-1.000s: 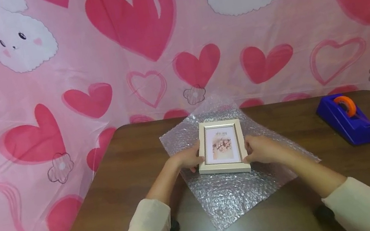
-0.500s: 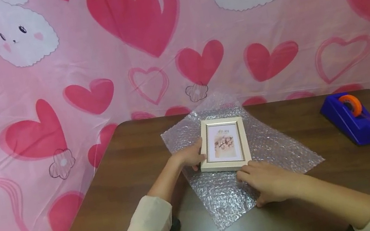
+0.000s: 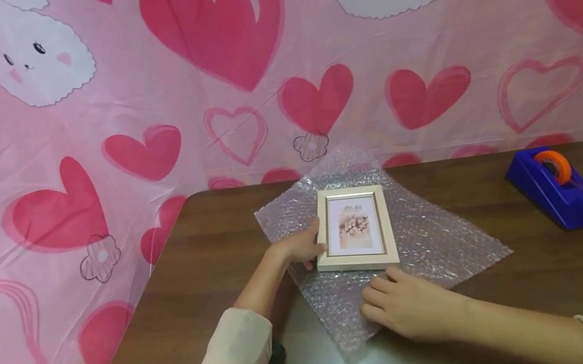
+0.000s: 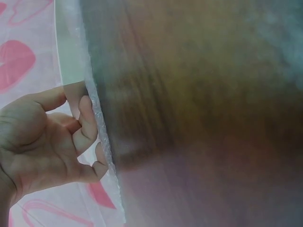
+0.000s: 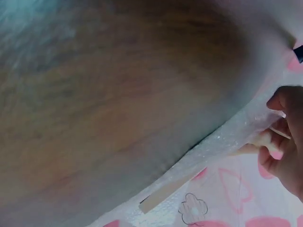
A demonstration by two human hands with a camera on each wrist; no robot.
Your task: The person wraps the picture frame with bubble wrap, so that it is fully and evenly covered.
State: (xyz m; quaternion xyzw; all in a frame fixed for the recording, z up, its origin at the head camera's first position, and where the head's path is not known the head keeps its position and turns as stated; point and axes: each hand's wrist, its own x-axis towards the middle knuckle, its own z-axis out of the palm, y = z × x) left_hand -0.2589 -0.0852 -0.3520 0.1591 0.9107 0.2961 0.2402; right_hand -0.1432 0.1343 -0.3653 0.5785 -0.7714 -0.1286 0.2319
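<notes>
A cream picture frame (image 3: 387,224) with a floral print lies face up on a sheet of clear bubble wrap (image 3: 442,240), set diagonally on the table. My left hand (image 3: 298,248) holds the frame's left side, thumb along its edge and fingers low beside it. In the left wrist view, the fingers of this left hand (image 4: 52,137) bend close to the wrap's edge. My right hand (image 3: 415,306) is over the near part of the wrap, just below the frame's lower right corner, with loosely bent fingers. In the right wrist view, that right hand (image 5: 289,142) has thumb and fingers apart beside the wrap (image 5: 213,146).
A blue tape dispenser (image 3: 563,192) with an orange core stands on the brown wooden table (image 3: 207,268) at the right. The wrap's far corner reaches the table's back edge, against a pink cloth (image 3: 183,97) printed with hearts and rabbits.
My right hand has let go of the frame's right side and moved down and left over the near part of the wrap. The left hand stays at the frame's left side.
</notes>
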